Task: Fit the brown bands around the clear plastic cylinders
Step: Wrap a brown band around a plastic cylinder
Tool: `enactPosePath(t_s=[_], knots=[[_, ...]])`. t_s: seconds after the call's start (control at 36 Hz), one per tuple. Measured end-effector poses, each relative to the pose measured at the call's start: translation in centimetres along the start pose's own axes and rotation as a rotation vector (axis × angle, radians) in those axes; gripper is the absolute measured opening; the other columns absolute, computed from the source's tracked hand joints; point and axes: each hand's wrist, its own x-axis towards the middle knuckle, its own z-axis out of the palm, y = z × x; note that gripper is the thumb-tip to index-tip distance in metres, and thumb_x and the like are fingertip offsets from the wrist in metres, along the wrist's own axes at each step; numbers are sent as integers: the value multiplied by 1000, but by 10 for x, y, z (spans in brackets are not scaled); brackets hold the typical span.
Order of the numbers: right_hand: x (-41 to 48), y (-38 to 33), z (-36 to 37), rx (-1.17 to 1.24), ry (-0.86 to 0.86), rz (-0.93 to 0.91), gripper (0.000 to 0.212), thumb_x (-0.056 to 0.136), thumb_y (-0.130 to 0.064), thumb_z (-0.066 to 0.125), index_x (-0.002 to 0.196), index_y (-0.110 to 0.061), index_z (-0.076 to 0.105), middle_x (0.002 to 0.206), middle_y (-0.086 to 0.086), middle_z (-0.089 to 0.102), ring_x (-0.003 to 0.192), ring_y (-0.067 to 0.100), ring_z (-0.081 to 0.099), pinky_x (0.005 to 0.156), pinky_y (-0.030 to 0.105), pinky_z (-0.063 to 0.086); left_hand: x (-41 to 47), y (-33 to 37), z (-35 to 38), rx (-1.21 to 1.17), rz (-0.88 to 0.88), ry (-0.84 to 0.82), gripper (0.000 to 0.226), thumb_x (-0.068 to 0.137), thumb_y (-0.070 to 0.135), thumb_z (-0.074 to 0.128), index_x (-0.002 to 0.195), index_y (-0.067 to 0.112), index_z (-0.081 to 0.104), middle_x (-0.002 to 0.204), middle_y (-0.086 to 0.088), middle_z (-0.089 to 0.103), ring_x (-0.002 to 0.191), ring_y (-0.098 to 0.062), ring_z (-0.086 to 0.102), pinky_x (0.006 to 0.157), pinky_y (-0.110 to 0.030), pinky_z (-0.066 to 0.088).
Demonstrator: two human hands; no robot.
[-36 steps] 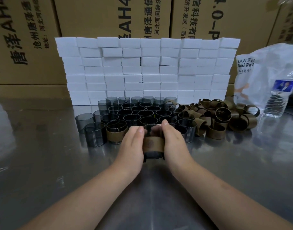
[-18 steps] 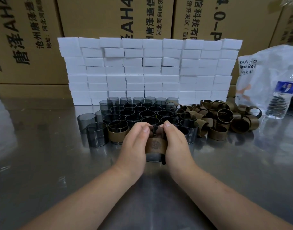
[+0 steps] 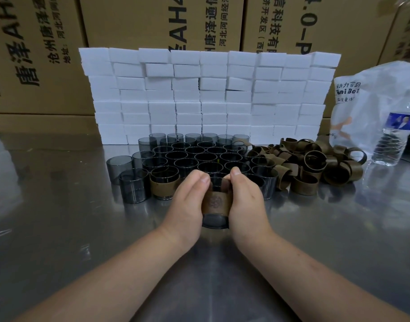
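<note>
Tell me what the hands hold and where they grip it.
One clear cylinder with a brown band around it. The left hand and the right hand clasp its opposite sides, over the band, thumbs near its top rim.

Print runs sideways on the cartons. Left box [image 3: 36,54]: large "唐泽AH", smaller "沧州唐泽通", "地址:". Middle box [image 3: 153,19]: "AH4", "唐泽通信". Right box [image 3: 280,19]: "信科技有", "济开发区(西", ".0-P". White bag [image 3: 371,94]: "动力百贝", partial "aiBe". Blue bottle label [image 3: 400,122]: text too small to read.
</note>
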Motion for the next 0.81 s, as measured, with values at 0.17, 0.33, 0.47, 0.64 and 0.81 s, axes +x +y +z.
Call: enactPosePath(t_s=[0.17,0.33,0.47,0.64,0.81], knots=[[-1,-3,3,-16,3,-14,42,82,-45,34,63,-9,45,61,6,37,59,19,36,58,32,33,1,3,-1,6,38,22,26,81,31,40,62,13,36,56,13,41,53,-2,38,50,-14,36],[-1,-5,3,-4,0,4,36,81,-44,36,58,-16,38,55,-2,34,56,15,33,56,31,31,2,7,-2,17,36,11,26,80,30,42,60,15,34,54,13,38,51,-1,36,48,-13,35],[0,-3,0,-6,-13,21,37,85,-42,40,57,-18,38,51,-9,34,51,9,33,54,27,31,3,5,-2,34,22,-14,43,94,17,43,51,26,40,52,14,40,49,2,38,47,-12,36],[0,-4,-3,-11,-29,18,40,91,-39,41,62,-12,45,55,-3,37,56,15,36,57,31,32,2,7,-1,72,19,23,42,95,16,44,54,23,36,52,13,38,50,-2,35,47,-14,34],[1,-4,-5,-56,-29,15,43,100,-27,39,58,-15,41,54,-4,38,54,14,37,58,30,33,1,9,-1,75,-12,34,41,96,10,41,56,18,34,50,12,37,49,-1,35,46,-14,33]])
